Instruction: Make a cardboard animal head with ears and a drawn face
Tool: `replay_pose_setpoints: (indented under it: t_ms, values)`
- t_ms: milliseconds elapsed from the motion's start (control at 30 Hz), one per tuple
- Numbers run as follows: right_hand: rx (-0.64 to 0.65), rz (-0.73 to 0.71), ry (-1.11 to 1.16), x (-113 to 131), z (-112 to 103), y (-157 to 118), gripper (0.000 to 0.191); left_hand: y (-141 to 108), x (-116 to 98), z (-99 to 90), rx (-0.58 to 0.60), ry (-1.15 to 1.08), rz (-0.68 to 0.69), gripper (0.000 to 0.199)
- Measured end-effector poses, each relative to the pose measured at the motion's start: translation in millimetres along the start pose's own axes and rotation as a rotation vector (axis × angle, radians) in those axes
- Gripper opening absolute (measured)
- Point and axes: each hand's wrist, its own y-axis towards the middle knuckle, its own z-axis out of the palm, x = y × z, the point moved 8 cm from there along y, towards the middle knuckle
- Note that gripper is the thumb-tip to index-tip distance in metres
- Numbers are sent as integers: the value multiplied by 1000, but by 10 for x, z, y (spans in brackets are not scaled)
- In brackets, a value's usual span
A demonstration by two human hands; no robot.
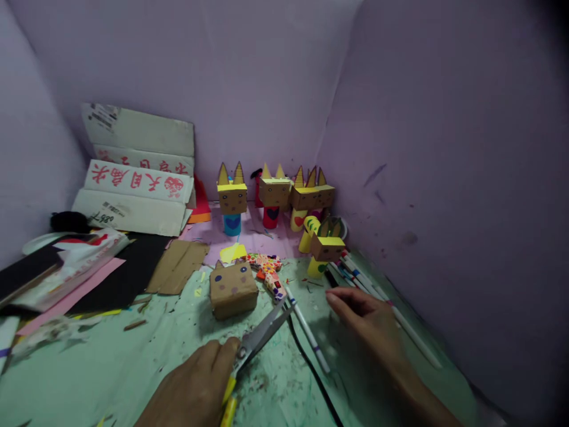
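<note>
My left hand (195,379) is closed around scissors (260,338) with yellow handles; their blades point away to the right, slightly apart. Just beyond the blades sits a cardboard box head (233,290) with drawn eyes, spots and small ears. My right hand (367,317) hovers on the right, thumb and forefinger drawn together; whatever they may pinch is too small or hidden. A white marker (306,329) lies between the hands. Behind it is a flower-patterned glue gun (269,273) with a black cord (311,367). Near my right fingertips stands a yellow-bodied figure (326,252) with a cardboard head.
Several box-headed figures (232,204) stand along the back wall. Folded white cardboard (137,184) leans at the back left, above black paper (128,273) and a brown cardboard piece (178,267). More markers (368,281) lie along the right wall. Scraps litter the green tabletop (133,367).
</note>
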Motion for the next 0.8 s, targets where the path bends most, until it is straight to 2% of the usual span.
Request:
replay_pose_setpoints:
  t_ms: [67, 133, 200, 267, 367, 467, 800]
  values:
    - [32, -209, -48, 315, -12, -60, 13, 9, -34, -25, 31, -34, -20, 56]
    - [131, -450, -80, 643, 69, -178, 9, 21, -63, -43, 46, -66, -43, 55]
    - [240, -665, -143, 900, 193, -336, 14, 34, -83, -47, 57, -82, -59, 54]
    - [336, -806, -252, 1044, 330, -476, 23, 49, -95, -40, 73, -83, -67, 53]
    - [439, -904, -420, 1103, 496, -591, 30, 63, -97, -27, 100, -65, -87, 54]
    - [495, -969, -488, 1108, 587, -639, 26, 57, -110, -35, 102, -43, -90, 55]
    - [388, -1147, -446, 1161, 576, -684, 21, 35, -175, -5, 94, 39, -27, 57]
